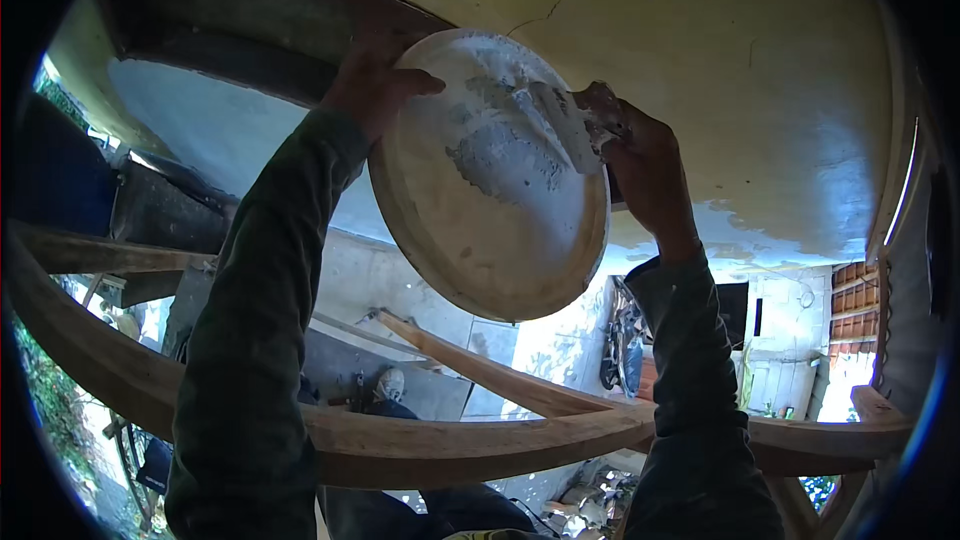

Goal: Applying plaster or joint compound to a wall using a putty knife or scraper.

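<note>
A round whitish bucket lid (450,230) is tilted up in front of me, smeared with pale putty (495,155). My left hand (370,85) grips its upper left rim, with the thumb over the face and the other fingers mostly hidden. On the lid's right side, my right hand (648,165) is closed round the handle of a putty knife (568,130). The wide blade is coated with putty and lies against or just over the lid's face. I cannot tell whether it touches.
A yellow wall (740,70) with a crack and pale patches rises ahead, with a dark-framed recess (230,25) at upper left. Wooden beams (480,440) cross below my arms. Far below lies a paved floor (485,340), with a dark motorcycle-like shape (622,345) at right.
</note>
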